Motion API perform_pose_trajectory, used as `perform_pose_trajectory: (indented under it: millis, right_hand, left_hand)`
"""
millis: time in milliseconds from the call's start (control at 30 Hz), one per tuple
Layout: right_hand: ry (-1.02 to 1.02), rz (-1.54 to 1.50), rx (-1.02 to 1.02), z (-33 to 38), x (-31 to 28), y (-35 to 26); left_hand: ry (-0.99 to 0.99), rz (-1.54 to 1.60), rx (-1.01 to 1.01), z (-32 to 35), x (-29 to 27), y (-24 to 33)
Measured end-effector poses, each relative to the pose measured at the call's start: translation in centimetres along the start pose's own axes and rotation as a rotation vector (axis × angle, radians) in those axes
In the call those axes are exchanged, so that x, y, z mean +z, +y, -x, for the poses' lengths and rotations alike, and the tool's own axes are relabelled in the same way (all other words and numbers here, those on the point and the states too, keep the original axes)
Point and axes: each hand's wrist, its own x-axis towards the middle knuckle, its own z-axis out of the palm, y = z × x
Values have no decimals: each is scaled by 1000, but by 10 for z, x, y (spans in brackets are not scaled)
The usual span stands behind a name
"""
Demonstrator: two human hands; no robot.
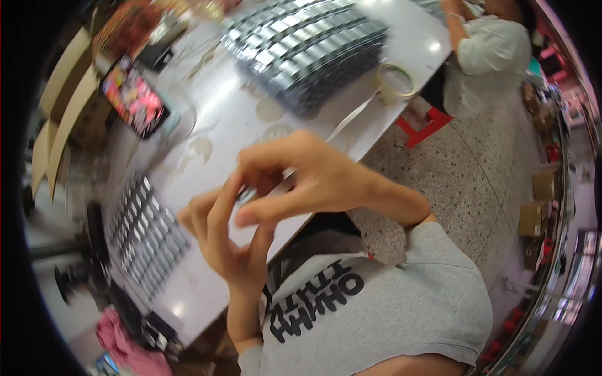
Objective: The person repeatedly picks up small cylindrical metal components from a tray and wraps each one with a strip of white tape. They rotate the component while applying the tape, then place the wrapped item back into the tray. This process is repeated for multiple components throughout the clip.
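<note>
Above the table's near edge, my left hand [229, 229] and my right hand [304, 178] meet with curled fingers. A small shiny silvery piece [244, 196] shows in part between their fingertips. The fingers cover most of it, and its exact kind cannot be made out. My right thumb and bent fingers close in on it from the right, while my left fingers press in from the left. Nearest to my left hand on the table lies a block of small silvery pieces in rows [147, 238]. A larger stack of similar silvery rows [307, 47] sits beyond both hands.
A phone with a lit screen [135, 97] leans at the left, beside open cardboard boxes [66, 119]. A tape roll [397, 80] with a loose pale strip lies at the table's right edge. Past it are a red stool [426, 122] and a seated person [492, 56].
</note>
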Motion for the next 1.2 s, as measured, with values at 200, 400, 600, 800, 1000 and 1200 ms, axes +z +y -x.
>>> perform_pose_trajectory:
  millis: [200, 400, 600, 800, 1000, 1200]
  right_hand:
    - [33, 214, 73, 9, 4, -6]
    - [-118, -5, 177, 12, -4, -20]
    - [-46, 42, 102, 14, -6, -19]
    - [-33, 57, 159, 13, -7, -24]
    - [-86, -64, 131, 11, -11, -14]
    - [-198, -113, 123, 12, -26, 1]
  left_hand:
    - [-41, 125, -49, -3, -9, 4]
    - [-49, 133, 6, 1, -17, -2]
    - [-78, 191, -91, -2, -22, 4]
    - [-62, 369, -226, 1, -18, 4]
    - [-19, 643, -321, 1, -8, 5]
    - [-67, 749, -144, -3, 4, -2]
